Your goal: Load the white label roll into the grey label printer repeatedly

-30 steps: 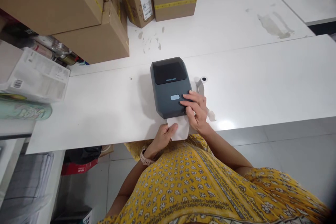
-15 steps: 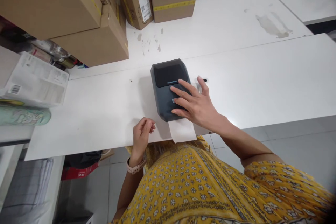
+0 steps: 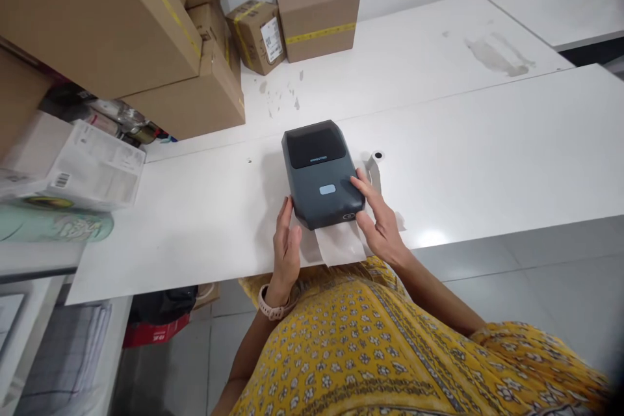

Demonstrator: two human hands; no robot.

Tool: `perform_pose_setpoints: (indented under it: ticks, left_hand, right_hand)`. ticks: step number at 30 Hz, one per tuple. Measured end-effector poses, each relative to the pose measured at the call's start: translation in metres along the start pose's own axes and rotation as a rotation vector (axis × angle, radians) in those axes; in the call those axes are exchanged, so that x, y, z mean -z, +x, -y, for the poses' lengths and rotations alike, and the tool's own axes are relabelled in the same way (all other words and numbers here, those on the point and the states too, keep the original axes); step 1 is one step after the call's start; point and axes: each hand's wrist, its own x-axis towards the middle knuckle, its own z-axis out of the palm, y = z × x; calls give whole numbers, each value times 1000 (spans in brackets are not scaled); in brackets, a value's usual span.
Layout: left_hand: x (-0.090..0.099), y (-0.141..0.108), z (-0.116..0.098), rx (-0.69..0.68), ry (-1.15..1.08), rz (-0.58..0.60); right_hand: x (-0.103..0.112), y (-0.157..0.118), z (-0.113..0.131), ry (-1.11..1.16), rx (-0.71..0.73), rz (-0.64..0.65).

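A dark blue-grey label printer (image 3: 312,179) with a glossy black window and a pale blue button lies on the white table. My left hand (image 3: 286,248) is upright at its left front side, fingers straight and touching or nearly touching it, thumb apart. On the opposite side, my right hand (image 3: 381,224) rests against the right front corner with fingers and thumb spread. A strip of white paper (image 3: 341,244) comes out from under the printer's front and reaches the table edge. Beside the right side stands a small white paper roll (image 3: 377,161), partly unwound.
Cardboard boxes (image 3: 160,58) are stacked at the back left, with two smaller taped boxes (image 3: 316,16) by the wall. A white carton (image 3: 104,166) and a green cylindrical container (image 3: 58,224) stand at the left. The table's front edge (image 3: 195,286) runs close to my body.
My right hand has moved off the printer's top, down to its right front corner. My left hand has opened from a loose curl and moved to the printer's left side.
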Motion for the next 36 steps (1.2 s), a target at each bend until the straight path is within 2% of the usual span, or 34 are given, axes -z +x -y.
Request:
perform_pose_setpoints:
  ticks: [6, 14, 17, 19, 21, 23, 25, 30, 33, 36]
  left_hand:
    - [-2, 1, -6, -16, 65, -34]
    - [-7, 2, -7, -129, 45, -55]
    - [-7, 23, -17, -261, -60, -75]
    - [-6, 45, -25, -359, -153, -129]
    - [-6, 69, -28, -377, -173, -215]
    - [-6, 88, -24, -297, -114, -269]
    - [-8, 98, -12, -164, -48, -255]
    - [-15, 96, 14, 90, -70, -140]
    - [-15, 93, 13, 141, -48, -125]
    - [-11, 97, 4, 146, 52, -108]
  right_hand:
    - [12, 7, 5, 15, 17, 74]
    - [14, 11, 15, 32, 33, 37]
    - [23, 34, 23, 52, 108, 26]
    - [25, 60, 30, 12, 188, -16]
    - [21, 93, 36, -48, 261, -69]
    - [15, 128, 42, -98, 323, -115]
    - [8, 162, 46, -132, 362, -157]
    - [5, 232, 46, -170, 311, -205]
    - [7, 246, 48, -206, 284, -200]
    - [6, 228, 51, -281, 360, -243]
